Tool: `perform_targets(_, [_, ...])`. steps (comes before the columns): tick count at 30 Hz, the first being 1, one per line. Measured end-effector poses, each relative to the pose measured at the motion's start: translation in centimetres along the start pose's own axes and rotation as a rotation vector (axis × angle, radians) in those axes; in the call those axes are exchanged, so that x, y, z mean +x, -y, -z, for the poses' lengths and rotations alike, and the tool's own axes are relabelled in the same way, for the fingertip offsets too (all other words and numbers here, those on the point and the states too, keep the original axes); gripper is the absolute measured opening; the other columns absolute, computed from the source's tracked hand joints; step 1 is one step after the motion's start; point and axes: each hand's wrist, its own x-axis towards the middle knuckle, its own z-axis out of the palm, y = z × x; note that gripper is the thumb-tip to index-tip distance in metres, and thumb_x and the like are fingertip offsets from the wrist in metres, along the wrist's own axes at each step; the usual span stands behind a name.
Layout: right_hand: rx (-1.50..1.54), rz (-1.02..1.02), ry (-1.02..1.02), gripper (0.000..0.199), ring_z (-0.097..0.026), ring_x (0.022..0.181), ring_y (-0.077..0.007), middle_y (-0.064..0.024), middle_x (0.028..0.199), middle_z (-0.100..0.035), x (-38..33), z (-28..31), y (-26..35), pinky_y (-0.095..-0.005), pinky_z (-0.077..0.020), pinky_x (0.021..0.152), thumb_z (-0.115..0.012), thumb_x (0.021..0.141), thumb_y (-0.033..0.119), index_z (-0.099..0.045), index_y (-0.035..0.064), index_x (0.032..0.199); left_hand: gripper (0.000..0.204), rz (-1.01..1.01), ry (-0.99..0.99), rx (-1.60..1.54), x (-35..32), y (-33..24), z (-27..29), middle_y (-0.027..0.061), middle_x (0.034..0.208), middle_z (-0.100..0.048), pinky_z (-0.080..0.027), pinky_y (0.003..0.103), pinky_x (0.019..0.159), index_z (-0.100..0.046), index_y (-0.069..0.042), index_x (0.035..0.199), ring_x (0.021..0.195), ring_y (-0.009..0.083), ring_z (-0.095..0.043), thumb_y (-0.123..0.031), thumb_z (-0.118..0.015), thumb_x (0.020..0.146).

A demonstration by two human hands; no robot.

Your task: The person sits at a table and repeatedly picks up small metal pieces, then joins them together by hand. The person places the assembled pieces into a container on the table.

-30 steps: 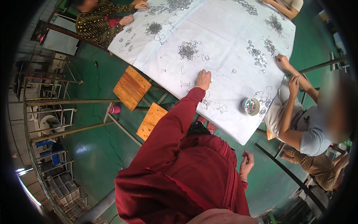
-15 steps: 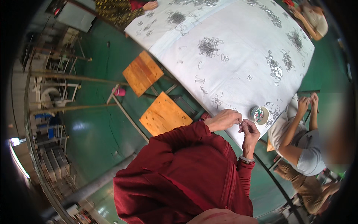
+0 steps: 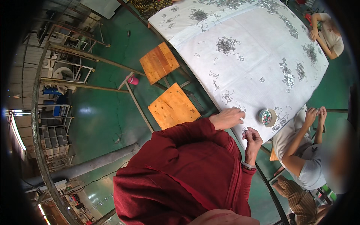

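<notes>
My left hand (image 3: 228, 118) reaches over the near edge of the white-covered table (image 3: 258, 97), fingers stretched and apart, beside a few loose wire hooks (image 3: 242, 109). Close to its right, my right hand (image 3: 253, 139) pinches a small metal clip (image 3: 245, 130) between thumb and fingers; its exact shape is too small to make out. A pale round bowl (image 3: 275, 117) with small coloured pieces in it stands just beyond my right hand. A small group of wire hooks (image 3: 227, 97) lies past my left hand.
Farther off are a heap of wire hooks (image 3: 226, 45) and shiny metal pieces (image 3: 287, 78). Wooden stools (image 3: 174, 107) stand left of the table. At the right a co-worker's hands (image 3: 317, 112) hold something small; another person (image 3: 328, 35) works at the far right.
My hands, close together before, have parted: the left has opened and lies over the hooks, while the right keeps its pinch. The whole view has shifted slightly.
</notes>
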Motion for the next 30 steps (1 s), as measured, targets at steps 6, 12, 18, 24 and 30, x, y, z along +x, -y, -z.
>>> perform_targets(6, [-0.050,0.006,0.002,0.019,-0.058,0.062,-0.0123,-0.0073,0.073,-0.063,-1.0,3.0,-1.8,-0.0236,-0.0472,0.060,-0.062,0.083,-0.005,-0.063,-0.0058,0.102,0.020,0.218,0.143,0.175,-2.6,3.8,-0.2,0.0142,0.090,-0.062,-0.049,0.043,0.076,-0.064,-0.005,0.092,0.091,0.0330,-0.060,-0.022,-0.058,0.084])
perform_targets(12, [-0.102,-0.033,0.034,0.023,-0.058,0.066,-0.0127,-0.0060,0.079,-0.061,-1.3,3.6,-1.0,-0.0239,-0.0469,0.059,-0.059,0.084,-0.003,-0.061,-0.0045,0.107,0.023,0.495,0.114,0.163,-7.6,14.6,-5.5,0.0196,0.089,-0.066,-0.050,0.047,0.071,-0.066,-0.001,0.086,0.084,0.0378,-0.064,-0.022,-0.059,0.081])
perform_targets(18, [-0.197,-0.036,0.198,0.035,-0.048,0.058,-0.0075,0.0005,0.073,-0.051,-0.2,3.2,-1.0,-0.0203,-0.0386,0.051,-0.050,0.081,-0.003,-0.056,-0.0018,0.116,0.021,0.667,0.419,0.046,-13.8,15.1,-6.9,0.0161,0.096,-0.067,-0.051,0.042,0.075,-0.068,-0.008,0.095,0.089,0.0365,-0.063,-0.019,-0.057,0.081])
perform_targets(24, [-0.208,-0.038,0.249,0.034,-0.043,0.056,-0.0068,0.0010,0.072,-0.050,1.0,2.1,-0.1,-0.0201,-0.0361,0.052,-0.050,0.081,-0.002,-0.056,-0.0023,0.114,0.019,0.651,0.086,0.112,-16.2,12.8,-9.0,0.0180,0.098,-0.059,-0.047,0.044,0.080,-0.058,-0.009,0.098,0.095,0.0351,-0.058,-0.019,-0.055,0.082])
perform_targets(30, [-0.082,-0.021,0.247,0.024,-0.058,0.064,-0.0133,-0.0085,0.081,-0.062,2.2,4.3,-1.0,-0.0253,-0.0475,0.061,-0.063,0.082,-0.003,-0.058,-0.0048,0.106,0.014,0.652,0.017,0.128,-14.6,14.5,-7.4,0.0139,0.093,-0.061,-0.046,0.042,0.080,-0.062,-0.013,0.094,0.094,0.0325,-0.057,-0.021,-0.056,0.084])
